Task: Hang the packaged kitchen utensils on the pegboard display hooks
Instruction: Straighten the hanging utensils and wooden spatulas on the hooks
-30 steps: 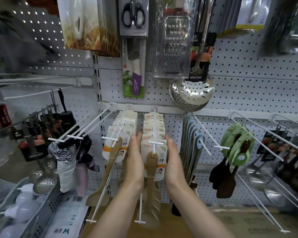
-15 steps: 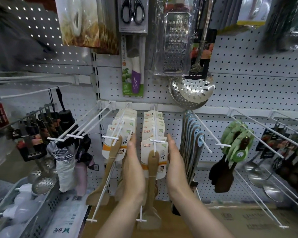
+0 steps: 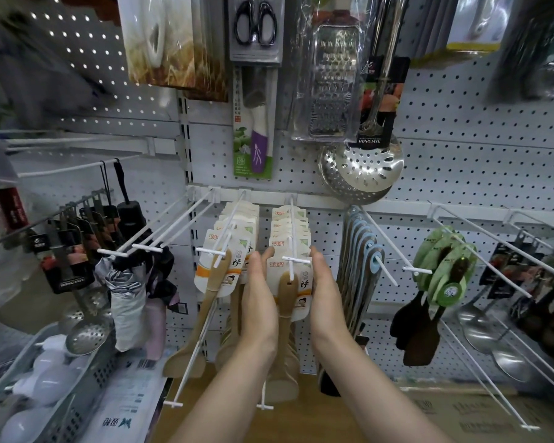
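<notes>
We stand close to a white pegboard wall [image 3: 461,148] full of little holes, with long white hooks sticking out toward us. Our left hand [image 3: 259,302] and our right hand [image 3: 325,298] are flat, fingers straight, one on each side of a row of wooden spatula packs [image 3: 289,251]. The grip is spread, not pinching; the palms press the sides of the packs. These packs hang on the middle hook [image 3: 291,241], and its white crossbar tip sits in front of the first card. Just to the left, a second row of spatula packs [image 3: 229,251] hangs on its own hook. On the right we see blue-edged packs [image 3: 363,260], then green packs with dark spatulas [image 3: 445,270], then shiny ladles [image 3: 480,327]. Up high hang scissors [image 3: 255,24], a purple-handled knife [image 3: 257,145], a metal grater [image 3: 331,84] and a round strainer with holes [image 3: 365,171]. On the left hang folded umbrellas [image 3: 131,289], and below them a grey basket [image 3: 87,388] holds white things. Down low there is a brown wooden shelf [image 3: 301,423].
</notes>
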Motion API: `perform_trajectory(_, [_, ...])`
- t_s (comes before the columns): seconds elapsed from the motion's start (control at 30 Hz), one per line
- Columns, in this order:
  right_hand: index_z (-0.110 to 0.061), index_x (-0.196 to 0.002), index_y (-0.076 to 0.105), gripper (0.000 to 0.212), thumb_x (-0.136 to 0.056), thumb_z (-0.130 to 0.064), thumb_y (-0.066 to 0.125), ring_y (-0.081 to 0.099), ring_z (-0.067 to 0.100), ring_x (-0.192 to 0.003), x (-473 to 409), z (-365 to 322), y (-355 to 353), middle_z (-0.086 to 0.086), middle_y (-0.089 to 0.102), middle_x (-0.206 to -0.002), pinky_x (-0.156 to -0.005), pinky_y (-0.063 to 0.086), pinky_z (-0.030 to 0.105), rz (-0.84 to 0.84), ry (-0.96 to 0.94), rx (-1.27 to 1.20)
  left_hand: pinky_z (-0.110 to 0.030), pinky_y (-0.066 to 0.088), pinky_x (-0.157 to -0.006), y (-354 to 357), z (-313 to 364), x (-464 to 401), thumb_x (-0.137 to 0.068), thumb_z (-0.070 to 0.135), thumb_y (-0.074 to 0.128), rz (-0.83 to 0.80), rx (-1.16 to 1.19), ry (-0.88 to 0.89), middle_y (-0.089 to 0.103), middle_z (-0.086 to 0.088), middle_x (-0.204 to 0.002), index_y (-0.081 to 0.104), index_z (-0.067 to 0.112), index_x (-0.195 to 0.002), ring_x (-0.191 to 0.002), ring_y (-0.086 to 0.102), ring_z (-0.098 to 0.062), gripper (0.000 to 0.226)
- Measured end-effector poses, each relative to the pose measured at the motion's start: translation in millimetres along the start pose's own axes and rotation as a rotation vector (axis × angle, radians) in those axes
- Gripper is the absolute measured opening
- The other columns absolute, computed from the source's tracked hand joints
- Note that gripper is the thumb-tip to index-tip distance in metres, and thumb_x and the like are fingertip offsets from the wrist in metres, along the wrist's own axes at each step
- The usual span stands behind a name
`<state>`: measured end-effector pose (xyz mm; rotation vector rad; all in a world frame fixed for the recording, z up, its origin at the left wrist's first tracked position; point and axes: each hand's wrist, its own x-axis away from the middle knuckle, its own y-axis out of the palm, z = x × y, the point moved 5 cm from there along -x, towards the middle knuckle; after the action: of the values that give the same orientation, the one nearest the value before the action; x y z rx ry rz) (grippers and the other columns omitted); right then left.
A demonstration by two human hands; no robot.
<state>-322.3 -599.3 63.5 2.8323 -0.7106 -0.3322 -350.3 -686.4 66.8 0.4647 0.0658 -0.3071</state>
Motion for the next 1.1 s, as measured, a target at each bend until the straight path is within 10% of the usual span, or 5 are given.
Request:
perform_trajectory(0.27, [-0.042, -0.146, 0.049, 0.059, -0.094, -0.068, 0.037, 0.049, 0.01, -0.139, 12.2, 1.5, -10.8, -0.012, 0.056, -0.146, -0.118, 0.036, 0.049, 0.025, -0.098, 0.105, -0.029, 0.04, -0.11, -10.7, -0.4, 15.7, -0.1, 0.063, 0.032, 0.127, -0.023, 0.142, 0.062, 0.014, -0.136, 0.055, 0.029, -0.14, -0.126, 0.055, 0.003, 0.057])
perform_trajectory(1.1, [-0.033, -0.157, 0.033, 0.072, -0.091, -0.061, 0.037, 0.029, -0.009, -0.144, 29.6, 2.5, -4.9, -0.023, 0.037, -0.158, -0.126, 0.022, 0.036, 0.067, -0.12, 0.119, -0.047, 0.032, -0.118, -20.9, -6.8, 22.4, -0.09, 0.074, 0.024, 0.15, -0.209, 0.209, 0.056, 0.017, -0.143, 0.059, 0.043, -0.137, -0.138, 0.045, -0.006, 0.066])
